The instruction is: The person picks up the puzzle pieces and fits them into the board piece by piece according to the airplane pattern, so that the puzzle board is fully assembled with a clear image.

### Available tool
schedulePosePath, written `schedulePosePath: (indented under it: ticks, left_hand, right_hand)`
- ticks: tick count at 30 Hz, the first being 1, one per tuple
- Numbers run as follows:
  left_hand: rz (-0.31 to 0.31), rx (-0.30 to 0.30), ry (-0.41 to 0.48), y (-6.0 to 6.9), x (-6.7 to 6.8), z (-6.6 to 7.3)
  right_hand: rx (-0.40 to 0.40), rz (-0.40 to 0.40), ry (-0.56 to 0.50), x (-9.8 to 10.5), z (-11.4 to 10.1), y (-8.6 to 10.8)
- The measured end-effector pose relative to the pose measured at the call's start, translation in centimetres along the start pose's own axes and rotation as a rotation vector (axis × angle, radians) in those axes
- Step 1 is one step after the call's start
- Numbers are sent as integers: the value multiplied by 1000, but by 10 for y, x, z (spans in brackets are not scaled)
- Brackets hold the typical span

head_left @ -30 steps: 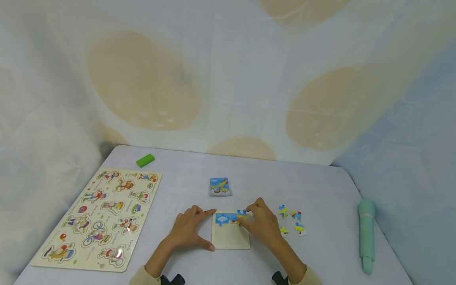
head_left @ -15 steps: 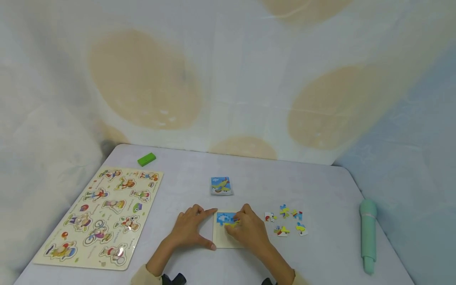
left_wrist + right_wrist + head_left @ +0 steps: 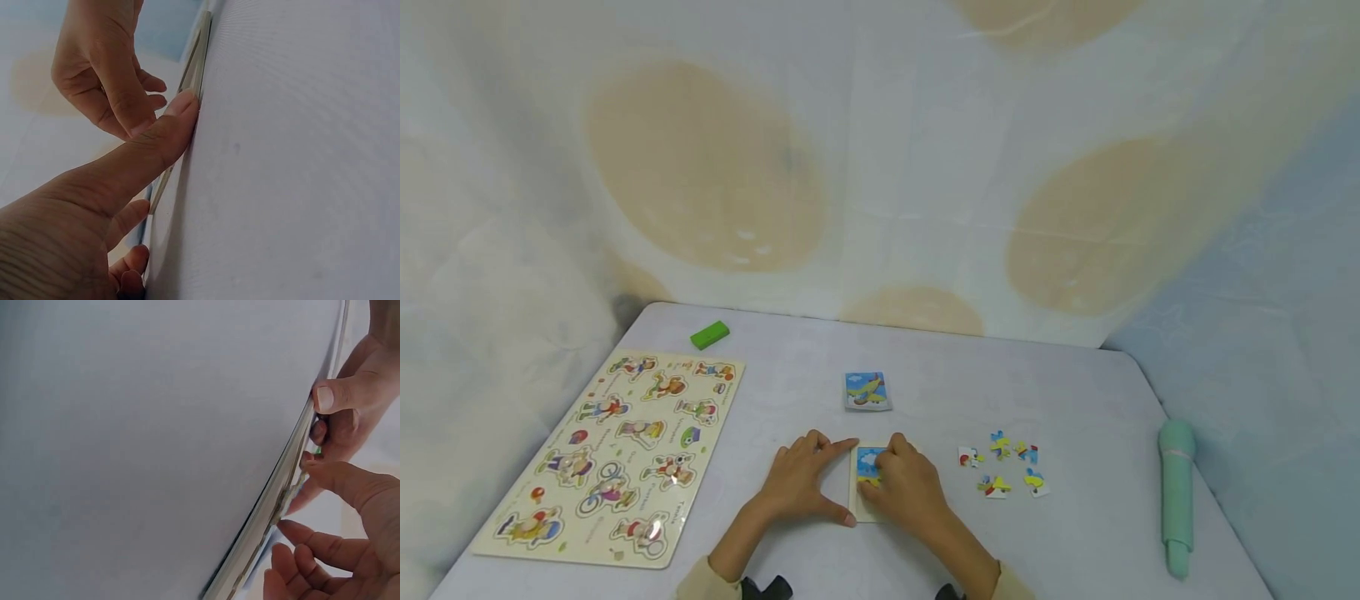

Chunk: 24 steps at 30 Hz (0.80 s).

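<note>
A small square puzzle board [image 3: 867,513] lies at the front middle of the table, blue sky pieces [image 3: 867,458] in its top left. My left hand [image 3: 797,482] rests at the board's left side, thumb and index finger spread and touching its left corners. Over the board, my right hand [image 3: 912,492] pinches a puzzle piece [image 3: 292,499] between thumb and index finger; in the right wrist view it sits against the board. The right hand hides the board's right part. Several loose blue, yellow and white puzzle pieces [image 3: 1000,446] lie to its right.
A small airplane picture card [image 3: 867,392] lies behind the board. On the left is a large board with cartoon figures [image 3: 681,450], with a green block [image 3: 710,335] behind it. A mint-green cylinder [image 3: 1177,500] lies near the right edge.
My right hand has moved left across the board with the puzzle piece, uncovering loose pieces on the right. My left hand has stayed at the board's left edge.
</note>
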<state>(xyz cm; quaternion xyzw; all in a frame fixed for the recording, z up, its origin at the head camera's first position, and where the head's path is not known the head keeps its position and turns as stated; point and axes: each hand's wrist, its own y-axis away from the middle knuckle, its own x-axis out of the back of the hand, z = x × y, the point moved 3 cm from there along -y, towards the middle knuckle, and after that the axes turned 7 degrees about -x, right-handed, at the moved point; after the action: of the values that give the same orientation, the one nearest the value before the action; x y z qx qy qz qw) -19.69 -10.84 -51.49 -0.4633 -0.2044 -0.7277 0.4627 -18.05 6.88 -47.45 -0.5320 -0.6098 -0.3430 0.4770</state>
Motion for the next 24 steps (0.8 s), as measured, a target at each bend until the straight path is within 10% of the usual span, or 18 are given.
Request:
schedulePosePath:
  ticks: [13, 24]
  left_hand:
    - [-3, 8, 20, 0, 1, 2]
    - [12, -1, 5, 0, -1, 0]
  right_hand:
    - [38, 9, 169, 4, -5, 11]
    - [298, 6, 322, 1, 4, 32]
